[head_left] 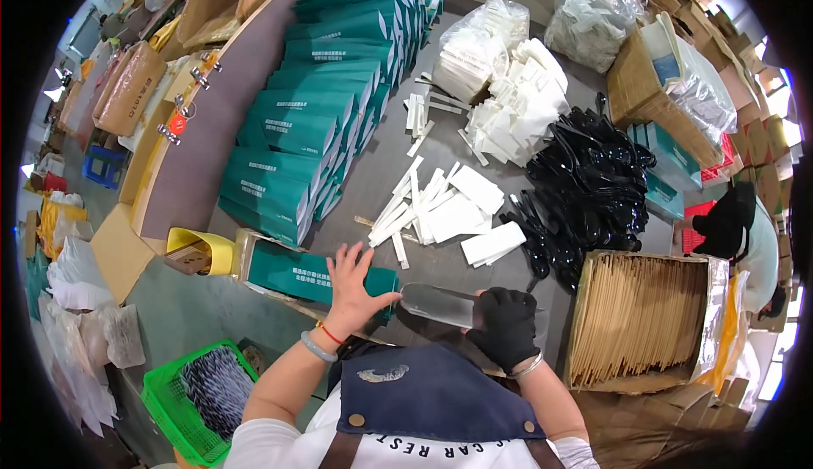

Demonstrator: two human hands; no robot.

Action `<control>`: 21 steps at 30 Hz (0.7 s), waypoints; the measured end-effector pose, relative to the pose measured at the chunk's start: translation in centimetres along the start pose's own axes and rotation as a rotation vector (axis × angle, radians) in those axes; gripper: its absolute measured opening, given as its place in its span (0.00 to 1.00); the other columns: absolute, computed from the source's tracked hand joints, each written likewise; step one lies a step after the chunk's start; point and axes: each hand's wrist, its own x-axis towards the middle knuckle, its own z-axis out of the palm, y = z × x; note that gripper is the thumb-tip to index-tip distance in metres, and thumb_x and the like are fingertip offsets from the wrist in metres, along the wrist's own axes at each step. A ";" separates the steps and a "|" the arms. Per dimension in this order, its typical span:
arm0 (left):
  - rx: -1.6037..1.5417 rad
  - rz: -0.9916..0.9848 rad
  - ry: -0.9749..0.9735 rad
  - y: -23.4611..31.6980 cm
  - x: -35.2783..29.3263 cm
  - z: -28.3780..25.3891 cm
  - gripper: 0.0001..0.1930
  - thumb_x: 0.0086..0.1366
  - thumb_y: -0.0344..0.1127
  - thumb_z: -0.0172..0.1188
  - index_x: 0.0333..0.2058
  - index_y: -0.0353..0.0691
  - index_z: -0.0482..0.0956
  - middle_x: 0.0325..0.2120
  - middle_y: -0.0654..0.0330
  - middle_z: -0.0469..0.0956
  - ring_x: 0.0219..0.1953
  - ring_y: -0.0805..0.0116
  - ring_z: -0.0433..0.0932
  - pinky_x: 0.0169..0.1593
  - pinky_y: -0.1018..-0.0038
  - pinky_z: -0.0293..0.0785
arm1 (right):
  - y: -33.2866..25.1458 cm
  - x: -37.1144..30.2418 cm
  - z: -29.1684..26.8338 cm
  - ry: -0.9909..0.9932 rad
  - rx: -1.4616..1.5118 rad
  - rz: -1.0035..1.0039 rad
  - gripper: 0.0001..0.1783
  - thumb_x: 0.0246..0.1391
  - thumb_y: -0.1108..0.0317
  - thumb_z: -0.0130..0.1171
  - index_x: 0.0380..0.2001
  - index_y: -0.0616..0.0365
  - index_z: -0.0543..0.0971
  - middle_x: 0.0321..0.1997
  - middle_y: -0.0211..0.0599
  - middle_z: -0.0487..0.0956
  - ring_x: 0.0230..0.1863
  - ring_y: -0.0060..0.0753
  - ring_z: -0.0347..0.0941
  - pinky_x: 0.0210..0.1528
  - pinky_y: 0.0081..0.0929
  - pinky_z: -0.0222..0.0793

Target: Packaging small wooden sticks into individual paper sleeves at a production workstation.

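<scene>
I see the gloved right hand (506, 327) closed on a clear sleeve (439, 304), thin, slippery, limp; left hand (354, 287) open, fingertips at the sleeve's mouth.

We look down from our head, steeply and close, onto the desk (398, 143), our forearms entering at six o'clock. The fisheye bends edges near the rim: green boxes (296, 143) at eleven o'clock, black spoons (593, 185) at two.
</scene>
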 end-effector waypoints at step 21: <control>-0.001 0.174 0.018 -1.7 9.4 0.8 0.06 0.56 0.35 0.64 0.28 0.41 0.79 0.29 0.53 0.77 0.33 0.49 0.77 0.37 0.58 0.74 | 23.6 -17.5 0.9 0.698 0.179 1.104 0.19 0.56 0.67 0.60 0.49 0.65 0.74 0.50 0.46 0.76 0.53 0.45 0.72 0.58 0.37 0.67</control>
